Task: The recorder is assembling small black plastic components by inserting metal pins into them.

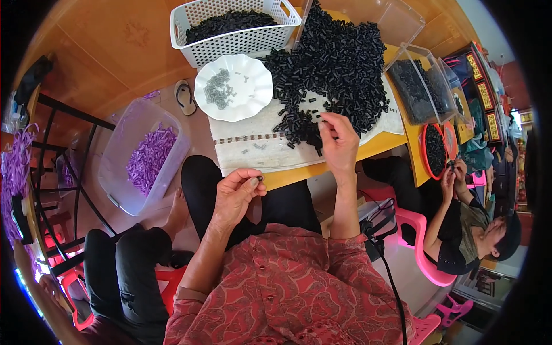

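Note:
Just beyond the table's near edge, my left hand (238, 192) pinches a small black plastic piece (260, 178) between thumb and fingertips. My right hand (340, 141) hovers at the near side of a large heap of short black tubular pieces (339, 63), its thumb and fingers drawn together. Whatever lies between those fingertips is too small or hidden to make out. A white scalloped bowl (259, 86) with small clear pieces (219, 89) stands left of the heap. Both rest on a pale cloth (230, 150), where a few clear bits (259, 146) lie loose.
A white perforated basket (230, 49) of black pieces stands at the back. Clear boxes (422, 86) sit at the right, near a red basket (434, 152) and a co-worker's hands (451, 175). A tub (109, 172) of purple pieces is on the floor, left, by another seated person.

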A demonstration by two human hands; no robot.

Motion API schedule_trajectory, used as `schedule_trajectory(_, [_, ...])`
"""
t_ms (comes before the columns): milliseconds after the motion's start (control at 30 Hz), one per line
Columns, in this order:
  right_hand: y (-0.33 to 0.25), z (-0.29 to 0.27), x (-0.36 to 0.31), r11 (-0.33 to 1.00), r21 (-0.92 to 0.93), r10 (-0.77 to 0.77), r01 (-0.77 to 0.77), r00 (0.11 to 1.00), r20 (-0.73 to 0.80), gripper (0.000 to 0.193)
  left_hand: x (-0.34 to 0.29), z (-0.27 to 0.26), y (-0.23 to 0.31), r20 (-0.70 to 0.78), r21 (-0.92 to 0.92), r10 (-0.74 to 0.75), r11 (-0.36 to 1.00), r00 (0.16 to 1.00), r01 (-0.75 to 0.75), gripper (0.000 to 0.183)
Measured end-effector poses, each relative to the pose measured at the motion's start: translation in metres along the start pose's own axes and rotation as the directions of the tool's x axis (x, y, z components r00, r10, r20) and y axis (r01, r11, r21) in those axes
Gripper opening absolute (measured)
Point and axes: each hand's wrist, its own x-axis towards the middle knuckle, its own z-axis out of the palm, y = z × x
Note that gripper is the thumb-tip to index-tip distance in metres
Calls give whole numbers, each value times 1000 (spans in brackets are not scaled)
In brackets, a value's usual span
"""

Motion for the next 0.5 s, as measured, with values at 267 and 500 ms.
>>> schedule_trajectory(267, [-3,-4,-23,990,-6,140,-140,990,-22,12,1,-5,1,33,-9,-9,1000,999,9,16])
schedule_trajectory(500, [-16,15,-15,993,-115,15,2,988,152,14,-2,-9,1,30,-24,-25,999,999,25,16])
